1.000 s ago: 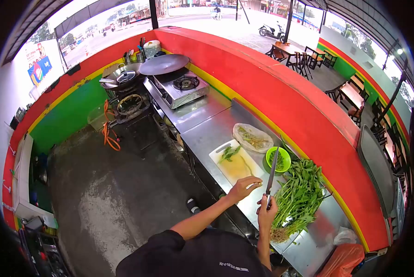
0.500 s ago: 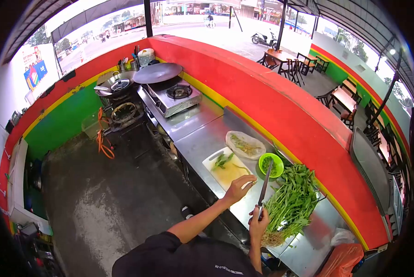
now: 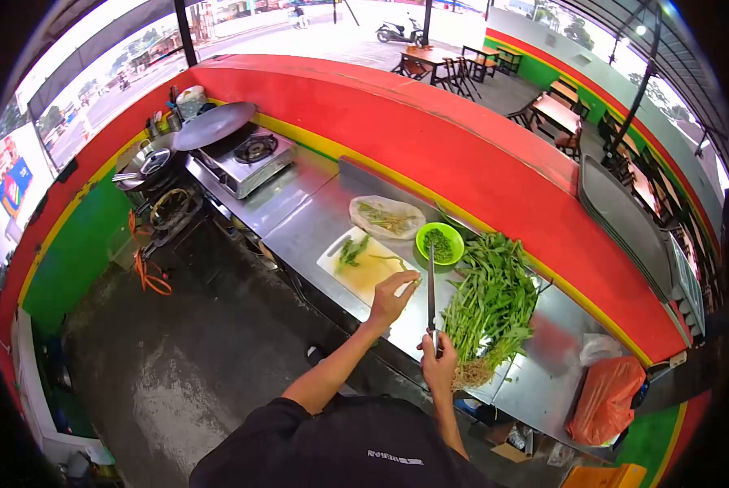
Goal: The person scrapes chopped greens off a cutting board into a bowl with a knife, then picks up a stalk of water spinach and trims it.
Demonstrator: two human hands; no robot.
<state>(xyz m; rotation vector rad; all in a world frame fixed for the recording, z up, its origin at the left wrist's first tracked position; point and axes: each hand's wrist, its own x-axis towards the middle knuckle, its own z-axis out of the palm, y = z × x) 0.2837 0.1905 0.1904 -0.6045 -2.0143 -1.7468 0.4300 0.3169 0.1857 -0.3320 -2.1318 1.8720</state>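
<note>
My right hand (image 3: 439, 363) is closed round the handle of a long knife (image 3: 431, 289), whose blade points away over the rim of a green bowl (image 3: 454, 254) of chopped greens. My left hand (image 3: 392, 299) is at the near right edge of the white cutting board (image 3: 340, 274), fingers pinched at the end of a thin stem (image 3: 389, 258). A few leaves (image 3: 352, 250) lie on the board. Right of the knife is a large heap of leafy greens (image 3: 495, 293) with roots toward me.
A plastic bag of stems (image 3: 386, 217) lies behind the board. A gas stove (image 3: 255, 159) and a wok lid (image 3: 215, 126) stand at the far left. The red wall (image 3: 429, 122) runs behind the counter. An orange bag (image 3: 607, 400) sits at the right end.
The view has turned right, so the counter items appear further left. The knife still points over the bowl, now more upright in view. Both hands keep their closed grips.
</note>
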